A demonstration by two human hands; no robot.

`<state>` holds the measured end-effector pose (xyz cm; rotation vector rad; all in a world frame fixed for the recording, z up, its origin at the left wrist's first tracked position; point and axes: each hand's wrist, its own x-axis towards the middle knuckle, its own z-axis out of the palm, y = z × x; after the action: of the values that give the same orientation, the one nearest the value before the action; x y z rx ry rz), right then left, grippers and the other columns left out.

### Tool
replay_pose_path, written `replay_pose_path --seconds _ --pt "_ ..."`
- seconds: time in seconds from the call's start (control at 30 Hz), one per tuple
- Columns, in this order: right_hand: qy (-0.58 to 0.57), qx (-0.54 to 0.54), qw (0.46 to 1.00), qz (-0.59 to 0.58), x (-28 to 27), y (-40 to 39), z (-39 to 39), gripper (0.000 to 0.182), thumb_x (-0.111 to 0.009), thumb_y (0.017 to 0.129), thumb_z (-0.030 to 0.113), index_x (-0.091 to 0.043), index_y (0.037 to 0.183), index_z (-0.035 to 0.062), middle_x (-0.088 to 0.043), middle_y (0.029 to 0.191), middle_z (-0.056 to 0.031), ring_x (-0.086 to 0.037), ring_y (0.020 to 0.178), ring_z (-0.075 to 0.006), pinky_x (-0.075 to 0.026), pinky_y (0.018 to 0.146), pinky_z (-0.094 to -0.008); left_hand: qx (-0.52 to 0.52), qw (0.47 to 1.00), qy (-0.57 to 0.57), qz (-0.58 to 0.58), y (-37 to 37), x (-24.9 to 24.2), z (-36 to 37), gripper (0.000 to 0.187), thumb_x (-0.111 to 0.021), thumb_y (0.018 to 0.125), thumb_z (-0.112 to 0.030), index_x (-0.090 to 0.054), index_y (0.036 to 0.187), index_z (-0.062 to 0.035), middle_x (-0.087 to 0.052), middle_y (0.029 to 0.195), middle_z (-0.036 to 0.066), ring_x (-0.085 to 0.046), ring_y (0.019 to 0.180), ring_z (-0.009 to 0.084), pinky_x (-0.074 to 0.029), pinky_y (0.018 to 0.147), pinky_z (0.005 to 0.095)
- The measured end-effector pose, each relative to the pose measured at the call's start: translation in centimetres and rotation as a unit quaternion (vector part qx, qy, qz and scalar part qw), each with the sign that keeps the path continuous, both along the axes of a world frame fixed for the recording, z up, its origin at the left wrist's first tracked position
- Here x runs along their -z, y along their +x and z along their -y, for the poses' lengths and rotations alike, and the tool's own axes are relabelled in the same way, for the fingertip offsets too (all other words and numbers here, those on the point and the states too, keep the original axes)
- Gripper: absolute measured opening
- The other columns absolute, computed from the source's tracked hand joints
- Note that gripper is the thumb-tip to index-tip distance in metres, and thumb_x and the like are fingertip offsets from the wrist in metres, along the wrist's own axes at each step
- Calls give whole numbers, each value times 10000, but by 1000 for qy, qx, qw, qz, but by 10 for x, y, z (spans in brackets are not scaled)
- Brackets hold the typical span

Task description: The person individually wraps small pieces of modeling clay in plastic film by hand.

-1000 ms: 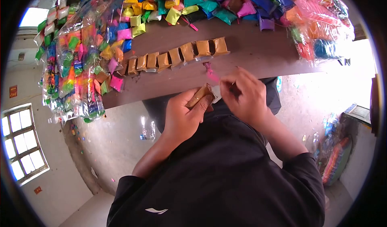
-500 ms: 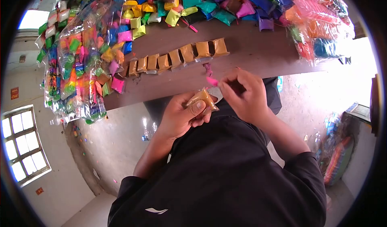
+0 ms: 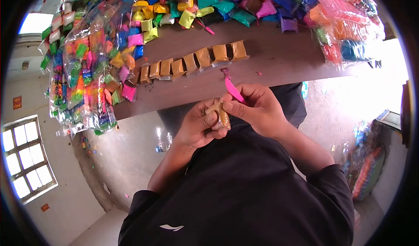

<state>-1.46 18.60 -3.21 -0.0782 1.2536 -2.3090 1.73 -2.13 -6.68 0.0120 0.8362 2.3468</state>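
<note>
My left hand pinches a small tan packet of powder at the near edge of the brown table. My right hand meets it from the right, its fingers on the packet's top, and holds a thin pink stick that points up and left. Both hands hover over my lap, just short of the table edge. On the table lies a row of several tan packets, joined side by side.
A heap of small packets in many colours covers the table's far side. Clear bags stuffed with coloured packets hang over the left edge and sit at the right. More bags lie on the floor at right.
The left hand has turned the tan packet upright and the right hand has closed in onto it. The pink stick now sticks up from the right hand's fingers.
</note>
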Motion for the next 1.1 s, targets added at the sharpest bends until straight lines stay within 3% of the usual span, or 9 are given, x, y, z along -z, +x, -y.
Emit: replay_pose_path --seconds 0.17,0.23,0.33,0.5,0.67,0.73,0.83,0.93,1.1 --pt "73 -24 997 -9 9 -5 -3 211 -677 1042 184 -688 962 -12 -623 801 28 -514 726 -30 -419 624 -229 15 999 29 -20 2 5 2 386 -671 1033 -339 -611 1163 19 -591 773 47 -572 627 97 -364 475 194" --pt "302 93 941 -119 33 -8 -1 280 -676 1040 232 -656 907 -15 -600 760 -2 -492 709 -39 -419 625 -251 16 999 18 -21 2 -9 -3 367 -652 1047 -339 -623 1139 15 -590 770 41 -562 617 89 -369 479 197" --pt "270 125 948 -109 29 -5 -2 317 -646 1050 251 -606 892 -21 -582 730 -68 -482 671 -95 -426 619 -283 -101 978 -181 -5 2 -24 -19 345 -577 1091 -343 -652 1059 -8 -581 745 19 -531 594 71 -391 503 210" --pt "351 127 884 -282 23 16 3 90 -624 994 10 -543 1027 -14 -650 810 -248 -665 759 -462 -515 651 -417 -279 800 -497 -187 -4 -12 -35 380 -450 1142 -290 -635 976 -2 -535 699 -9 -476 613 73 -391 552 261" --pt "375 149 847 -346 46 19 8 128 -673 957 -9 -558 1012 0 -668 784 -226 -683 705 -424 -515 598 -415 -310 735 -548 -253 -14 10 -41 353 -456 1137 -248 -619 969 16 -524 701 11 -451 624 84 -401 569 292" --pt "364 176 859 -313 47 22 10 99 -654 983 -30 -558 988 -7 -632 728 -134 -638 583 -237 -478 560 -305 -309 734 -556 -238 -14 12 -43 351 -457 1138 -250 -617 969 12 -516 711 7 -446 639 78 -401 575 288" --pt "379 153 869 -281 52 26 9 151 -702 930 -5 -571 1002 15 -677 747 -200 -688 639 -396 -516 557 -404 -287 743 -566 -213 -13 7 -44 348 -462 1138 -250 -612 963 11 -528 725 9 -455 651 76 -403 581 281" --pt "361 135 855 -347 47 31 13 157 -711 921 2 -580 1003 31 -672 732 -193 -700 664 -397 -527 567 -412 -294 819 -471 -145 -14 7 -47 355 -460 1140 -252 -606 949 9 -535 725 2 -463 657 72 -400 576 281" --pt "363 144 852 -349 45 26 11 149 -714 906 8 -595 991 38 -661 743 -204 -687 693 -426 -526 573 -442 -312 770 -521 -196 -14 3 -47 367 -450 1144 -268 -626 985 12 -570 750 2 -477 679 60 -414 587 268"
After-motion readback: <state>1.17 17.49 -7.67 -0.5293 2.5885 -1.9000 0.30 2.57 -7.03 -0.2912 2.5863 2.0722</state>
